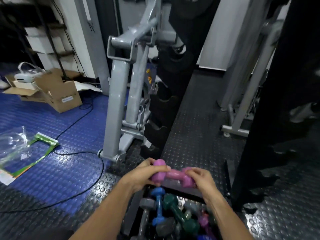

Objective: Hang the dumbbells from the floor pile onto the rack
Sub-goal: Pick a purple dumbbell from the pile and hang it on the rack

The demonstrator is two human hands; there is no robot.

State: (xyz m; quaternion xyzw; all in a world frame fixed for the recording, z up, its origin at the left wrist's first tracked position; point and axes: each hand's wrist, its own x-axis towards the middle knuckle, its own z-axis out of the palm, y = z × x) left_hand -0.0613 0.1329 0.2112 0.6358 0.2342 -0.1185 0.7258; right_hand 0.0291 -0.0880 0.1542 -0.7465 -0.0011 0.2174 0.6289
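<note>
A pink dumbbell (pixel 173 174) is held level above the pile, one hand on each end. My left hand (pixel 147 172) grips its left head and my right hand (pixel 200 177) grips its right head. Below them lies the pile of dumbbells (pixel 174 217): a blue one (pixel 158 207), a dark green one (pixel 180 213), grey ones and a purple one. The black rack (pixel 162 108) with notched cradles rises just beyond the hands, leaning away towards the top of the view.
A grey machine frame (pixel 119 94) stands left of the rack, another (pixel 242 94) at right. A black upright (pixel 270 101) runs along the right. A black cable (pixel 97 172), plastic bags (pixel 26 149) and cardboard boxes (pixel 57 90) lie on the blue mat.
</note>
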